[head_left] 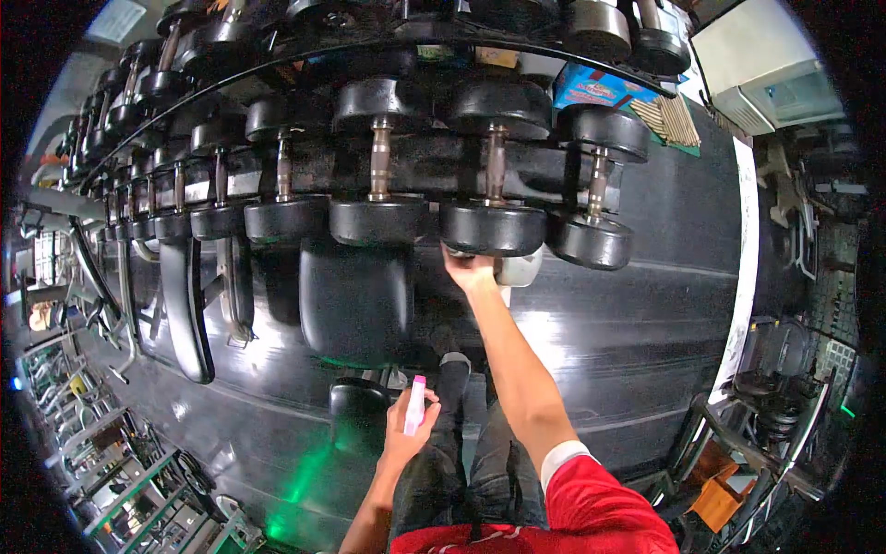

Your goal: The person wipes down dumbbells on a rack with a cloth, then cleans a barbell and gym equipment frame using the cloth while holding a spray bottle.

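Observation:
My left hand (406,429) is closed round a small white bottle with a pink cap (416,404), held low in front of my legs. Farther forward, my right hand (471,270) reaches to the underside of a large black dumbbell (494,226) on the lower rack row; its fingers are mostly hidden behind the dumbbell's near end. A whitish object (522,268) shows just right of that hand, partly covered by the dumbbell. Another dumbbell (378,222) lies to the left and a smaller one (595,242) to the right.
An upper rack rail (406,42) holds more dumbbells. A black padded bench (357,300) stands beneath the rack on the left. At the back right are a blue box (604,88) and a white cabinet (761,65). Weight plates (778,415) sit on a frame at the right.

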`<action>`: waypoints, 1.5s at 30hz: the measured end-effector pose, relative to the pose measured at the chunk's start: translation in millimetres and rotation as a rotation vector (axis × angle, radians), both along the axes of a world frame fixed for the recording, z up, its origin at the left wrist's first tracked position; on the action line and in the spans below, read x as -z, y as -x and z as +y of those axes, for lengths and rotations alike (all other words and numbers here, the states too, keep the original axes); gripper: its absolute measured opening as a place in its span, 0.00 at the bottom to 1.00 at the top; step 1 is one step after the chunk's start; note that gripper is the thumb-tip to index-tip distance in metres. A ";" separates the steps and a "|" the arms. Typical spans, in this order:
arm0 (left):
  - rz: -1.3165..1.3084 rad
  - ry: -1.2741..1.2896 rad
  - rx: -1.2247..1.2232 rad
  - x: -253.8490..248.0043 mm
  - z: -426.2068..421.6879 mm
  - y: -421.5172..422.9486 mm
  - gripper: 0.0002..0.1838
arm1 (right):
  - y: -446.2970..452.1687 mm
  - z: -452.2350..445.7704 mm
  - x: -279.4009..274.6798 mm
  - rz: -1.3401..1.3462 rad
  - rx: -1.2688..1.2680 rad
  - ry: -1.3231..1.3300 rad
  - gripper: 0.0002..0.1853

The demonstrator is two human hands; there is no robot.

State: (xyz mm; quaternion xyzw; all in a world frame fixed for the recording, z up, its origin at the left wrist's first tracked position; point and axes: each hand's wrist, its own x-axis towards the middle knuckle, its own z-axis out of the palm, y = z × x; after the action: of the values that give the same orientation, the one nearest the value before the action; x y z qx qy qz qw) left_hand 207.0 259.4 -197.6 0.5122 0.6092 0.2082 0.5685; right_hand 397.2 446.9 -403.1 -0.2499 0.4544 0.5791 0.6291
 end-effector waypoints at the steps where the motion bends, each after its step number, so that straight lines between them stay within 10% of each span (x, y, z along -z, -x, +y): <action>1: -0.014 0.000 -0.014 2.9 -3.5 3.3 0.08 | 8.0 1.0 -11.2 0.058 0.052 -0.125 0.18; 6: -0.027 0.003 -0.027 -13.1 -9.5 3.0 0.08 | -0.3 -30.4 -85.4 0.409 0.025 -0.497 0.20; 20: -0.164 -0.123 0.035 -104.5 -37.9 -20.8 0.14 | -161.0 -184.6 -275.2 -0.428 -0.046 -0.410 0.16; 33: -0.434 -0.282 0.171 -197.9 -155.4 -70.0 0.14 | -138.4 -443.5 -337.9 -0.652 -0.317 -0.463 0.19; 45: -0.601 -0.310 0.164 -216.8 -169.8 -82.8 0.17 | -149.0 -444.1 -382.3 -0.804 -0.357 -0.487 0.21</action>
State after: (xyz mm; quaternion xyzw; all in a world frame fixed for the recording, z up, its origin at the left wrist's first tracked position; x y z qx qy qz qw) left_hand 289.9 89.6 19.2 0.5556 0.3325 0.3932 0.6528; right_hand 546.3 2.7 -20.9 -0.3728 -0.0220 0.6249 0.6856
